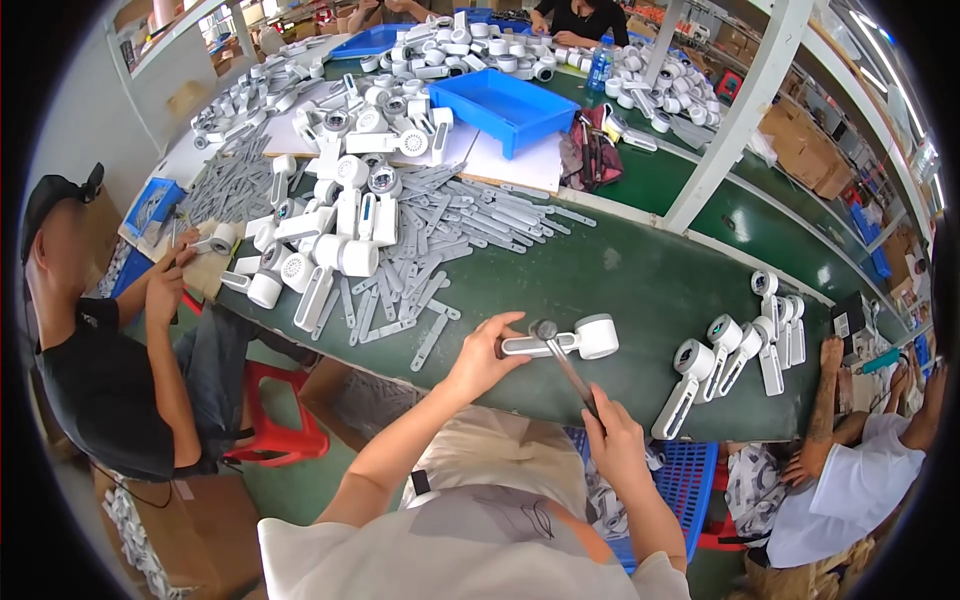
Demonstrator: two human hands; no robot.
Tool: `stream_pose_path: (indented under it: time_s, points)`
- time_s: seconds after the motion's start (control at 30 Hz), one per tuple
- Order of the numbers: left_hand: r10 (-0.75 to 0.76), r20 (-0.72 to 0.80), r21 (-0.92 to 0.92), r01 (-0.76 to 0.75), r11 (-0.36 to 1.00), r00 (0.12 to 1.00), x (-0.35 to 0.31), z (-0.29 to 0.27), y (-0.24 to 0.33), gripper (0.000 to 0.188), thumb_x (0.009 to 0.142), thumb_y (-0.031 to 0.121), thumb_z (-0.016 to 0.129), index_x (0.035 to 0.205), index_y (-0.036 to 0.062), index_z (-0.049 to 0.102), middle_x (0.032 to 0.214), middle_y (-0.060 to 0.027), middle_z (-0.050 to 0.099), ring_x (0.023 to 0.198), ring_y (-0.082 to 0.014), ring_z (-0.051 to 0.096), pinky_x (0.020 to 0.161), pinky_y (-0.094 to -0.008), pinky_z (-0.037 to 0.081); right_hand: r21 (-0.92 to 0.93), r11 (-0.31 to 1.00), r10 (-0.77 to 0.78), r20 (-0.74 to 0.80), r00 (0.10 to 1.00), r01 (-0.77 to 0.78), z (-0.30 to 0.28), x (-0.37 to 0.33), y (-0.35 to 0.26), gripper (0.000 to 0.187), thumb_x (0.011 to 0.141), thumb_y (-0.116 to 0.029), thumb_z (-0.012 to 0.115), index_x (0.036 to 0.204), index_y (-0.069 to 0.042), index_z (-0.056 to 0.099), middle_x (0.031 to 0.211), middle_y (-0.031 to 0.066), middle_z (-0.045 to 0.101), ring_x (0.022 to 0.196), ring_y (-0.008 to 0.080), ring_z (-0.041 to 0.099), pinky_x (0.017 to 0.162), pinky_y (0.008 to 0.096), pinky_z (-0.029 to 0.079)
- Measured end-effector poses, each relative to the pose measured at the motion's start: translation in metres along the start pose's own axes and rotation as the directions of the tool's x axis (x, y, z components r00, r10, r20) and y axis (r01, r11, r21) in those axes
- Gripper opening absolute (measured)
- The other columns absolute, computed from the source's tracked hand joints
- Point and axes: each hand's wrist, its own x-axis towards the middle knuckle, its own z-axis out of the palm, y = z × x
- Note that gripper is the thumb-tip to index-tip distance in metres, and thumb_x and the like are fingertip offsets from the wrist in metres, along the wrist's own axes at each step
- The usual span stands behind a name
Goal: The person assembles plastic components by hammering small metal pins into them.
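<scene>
My left hand is closed round the handle end of a white handheld fan, which lies on the green table with its round head pointing right. In my right hand is a hammer with a metal shaft and a dark grip. The hammer's rounded head is over the fan's handle; whether the two touch I cannot tell. Grey flat strips lie loose to the left of my left hand. Several white fans stand grouped on the table at the right.
A big heap of white fans covers the table's left part. Beyond it sits a blue tray. A white metal post rises at the right. Co-workers sit at left and right. A blue basket is below the table edge.
</scene>
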Motion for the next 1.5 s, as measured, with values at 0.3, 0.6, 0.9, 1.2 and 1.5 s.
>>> stream_pose_path:
  time_s: [0.3,0.6,0.9,1.2,1.5]
  points:
    - [0.015,-0.051,0.012,-0.014,1.000,0.999,0.001,0.004,-0.010,0.068,0.066,-0.003,0.075,0.128,0.0045,0.048,0.080,-0.0064,0.064,0.063,-0.0147,0.059,0.061,-0.0281,0.051,0.038,0.972,-0.226,-0.098,0.969,0.231,0.014,0.003,-0.007,0.041,0.089,-0.013,0.059,0.128,-0.006,0.051,0.077,0.0145,0.057,0.060,0.0347,0.059,0.053,0.0430,0.049]
    - [-0.091,0.018,-0.035,0.092,0.995,0.996,0.001,0.002,0.003,0.068,0.067,-0.001,0.079,0.128,0.0028,0.048,0.088,-0.0066,0.067,0.070,-0.0127,0.063,0.066,-0.0267,0.053,-0.035,0.994,-0.110,-0.054,0.992,0.108,0.011,-0.007,0.003,0.040,0.087,-0.012,0.062,0.125,-0.006,0.054,0.078,0.0152,0.058,0.063,0.0364,0.060,0.055,0.0453,0.049]
    - [0.138,0.055,0.291,-0.149,0.945,0.989,0.004,-0.008,0.002,0.030,0.074,0.017,0.074,0.101,0.0063,0.065,0.089,-0.0108,0.064,0.084,-0.0308,0.060,0.076,-0.0384,0.050,0.070,0.997,-0.018,-0.033,0.999,0.020,0.010,0.002,0.014,0.037,0.085,-0.004,0.062,0.121,0.000,0.057,0.091,0.0213,0.064,0.078,0.0336,0.064,0.071,0.0370,0.050]
    - [-0.020,-0.461,0.366,0.211,0.907,0.887,0.002,-0.157,-0.006,0.036,0.076,0.017,0.077,0.107,0.0020,0.066,0.090,-0.0160,0.068,0.079,-0.0240,0.066,0.070,-0.0326,0.052,0.349,0.936,0.120,-0.218,0.969,-0.037,0.017,-0.021,0.033,0.038,0.083,-0.003,0.059,0.120,0.004,0.056,0.078,0.0024,0.054,0.068,0.0079,0.045,0.061,0.0229,0.040]
    - [0.189,-0.727,0.572,0.428,0.700,0.660,0.087,-0.354,-0.098,0.034,0.077,0.012,0.068,0.107,-0.0027,0.063,0.095,-0.0233,0.064,0.088,-0.0391,0.061,0.081,-0.0442,0.048,0.384,0.921,0.165,-0.225,0.960,-0.068,0.016,-0.033,0.050,0.037,0.084,-0.003,0.061,0.119,0.004,0.057,0.072,-0.0017,0.050,0.062,0.0048,0.042,0.054,0.0208,0.036]
